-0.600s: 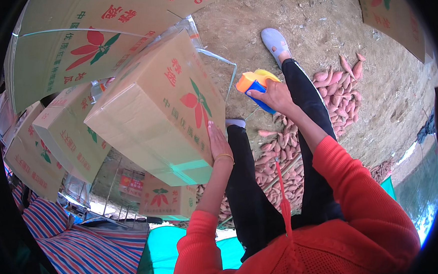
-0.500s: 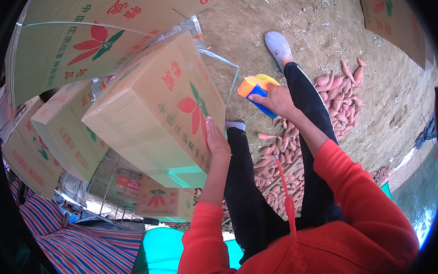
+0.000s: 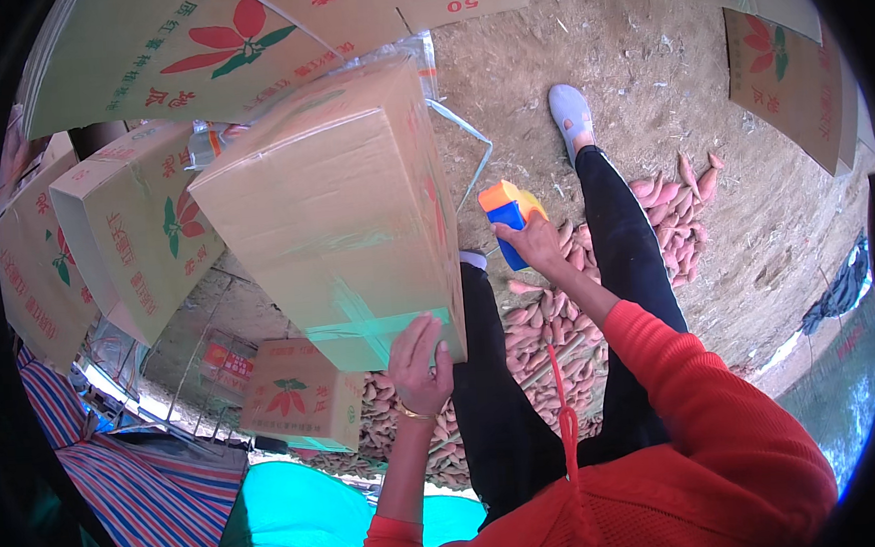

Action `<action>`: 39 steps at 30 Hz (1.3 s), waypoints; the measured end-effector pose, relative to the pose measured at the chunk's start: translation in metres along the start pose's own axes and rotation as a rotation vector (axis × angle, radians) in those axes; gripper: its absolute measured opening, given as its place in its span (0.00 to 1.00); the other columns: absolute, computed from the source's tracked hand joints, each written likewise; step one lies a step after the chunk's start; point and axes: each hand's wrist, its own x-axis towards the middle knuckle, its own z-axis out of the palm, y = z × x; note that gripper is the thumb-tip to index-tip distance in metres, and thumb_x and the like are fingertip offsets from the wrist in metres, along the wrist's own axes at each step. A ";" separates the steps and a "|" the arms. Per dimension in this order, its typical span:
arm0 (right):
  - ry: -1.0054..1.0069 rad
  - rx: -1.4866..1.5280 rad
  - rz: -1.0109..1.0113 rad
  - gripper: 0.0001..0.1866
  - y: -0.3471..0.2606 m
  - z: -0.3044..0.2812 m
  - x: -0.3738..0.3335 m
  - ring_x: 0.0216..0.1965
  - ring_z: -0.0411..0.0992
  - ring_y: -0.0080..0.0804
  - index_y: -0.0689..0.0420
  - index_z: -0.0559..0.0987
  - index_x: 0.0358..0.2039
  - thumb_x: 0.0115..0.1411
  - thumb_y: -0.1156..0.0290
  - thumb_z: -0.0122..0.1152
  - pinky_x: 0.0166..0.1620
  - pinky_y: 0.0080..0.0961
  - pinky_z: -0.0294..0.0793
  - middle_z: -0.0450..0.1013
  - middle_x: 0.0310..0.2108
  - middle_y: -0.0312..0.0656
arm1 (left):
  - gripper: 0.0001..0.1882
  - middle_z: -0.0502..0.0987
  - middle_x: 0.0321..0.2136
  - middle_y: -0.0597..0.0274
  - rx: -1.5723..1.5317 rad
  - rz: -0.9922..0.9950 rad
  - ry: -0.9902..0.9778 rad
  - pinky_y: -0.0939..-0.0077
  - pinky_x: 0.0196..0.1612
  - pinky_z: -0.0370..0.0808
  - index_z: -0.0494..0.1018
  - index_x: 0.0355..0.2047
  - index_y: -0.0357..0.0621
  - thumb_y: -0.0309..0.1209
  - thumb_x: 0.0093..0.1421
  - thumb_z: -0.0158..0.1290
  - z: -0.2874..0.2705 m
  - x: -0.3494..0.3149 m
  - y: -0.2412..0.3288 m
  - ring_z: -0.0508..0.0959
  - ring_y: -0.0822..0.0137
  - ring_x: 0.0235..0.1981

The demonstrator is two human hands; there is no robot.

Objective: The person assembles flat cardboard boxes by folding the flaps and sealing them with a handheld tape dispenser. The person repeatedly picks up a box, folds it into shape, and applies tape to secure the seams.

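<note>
At frame centre, the left hand [image 3: 418, 367] grips the taped carton [image 3: 339, 214], already sealed with clear tape. The right hand [image 3: 528, 240] clasps an orange-blue tape dispenser [image 3: 509, 217] above loose sweet potatoes [image 3: 552, 342], still unpacked.

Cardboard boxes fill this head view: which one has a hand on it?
The big taped cardboard box in the centre; the left hand grips its near edge. The other boxes go untouched.
</note>
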 end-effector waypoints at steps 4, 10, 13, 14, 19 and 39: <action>0.168 0.188 0.195 0.38 -0.034 0.054 -0.037 0.36 0.73 0.59 0.71 0.66 0.38 0.44 0.46 0.66 0.40 0.45 0.71 0.72 0.31 0.64 | 0.29 0.62 0.56 0.41 0.229 -0.345 0.631 0.59 0.59 0.58 0.59 0.57 0.32 0.43 0.63 0.42 -0.040 0.014 -0.076 0.62 0.48 0.58; 0.349 0.169 0.110 0.34 -0.060 0.112 -0.041 0.32 0.71 0.61 0.67 0.62 0.38 0.49 0.50 0.64 0.37 0.48 0.69 0.72 0.28 0.61 | 0.41 0.57 0.61 0.47 -0.460 -0.916 0.586 0.65 0.63 0.53 0.52 0.61 0.32 0.58 0.64 0.30 -0.058 0.011 -0.171 0.57 0.53 0.61; 0.372 0.091 0.013 0.29 -0.051 0.125 -0.028 0.28 0.71 0.60 0.64 0.61 0.34 0.50 0.53 0.64 0.33 0.49 0.68 0.72 0.24 0.59 | 0.39 0.64 0.56 0.55 -0.747 -0.985 0.455 0.67 0.59 0.60 0.57 0.59 0.36 0.60 0.63 0.31 -0.069 -0.002 -0.210 0.65 0.58 0.56; 0.362 0.018 0.040 0.27 -0.051 0.130 -0.025 0.28 0.73 0.55 0.64 0.63 0.35 0.51 0.54 0.64 0.32 0.46 0.70 0.73 0.25 0.56 | 0.39 0.66 0.55 0.55 -0.884 -0.974 0.355 0.68 0.58 0.62 0.59 0.59 0.37 0.60 0.63 0.31 -0.073 -0.011 -0.227 0.67 0.60 0.55; 0.265 -0.117 0.123 0.26 -0.026 0.114 -0.019 0.28 0.74 0.50 0.65 0.66 0.36 0.52 0.56 0.64 0.31 0.42 0.71 0.74 0.26 0.53 | 0.34 0.69 0.53 0.59 -1.136 -0.948 0.050 0.70 0.56 0.65 0.62 0.57 0.41 0.57 0.65 0.31 -0.072 0.007 -0.188 0.68 0.64 0.53; 0.004 0.607 0.239 0.24 0.124 -0.080 -0.159 0.26 0.74 0.45 0.64 0.68 0.37 0.53 0.57 0.64 0.31 0.40 0.73 0.74 0.26 0.49 | 0.46 0.55 0.61 0.38 0.058 0.551 -0.508 0.58 0.60 0.53 0.54 0.63 0.47 0.66 0.54 0.41 -0.234 0.105 0.298 0.59 0.44 0.57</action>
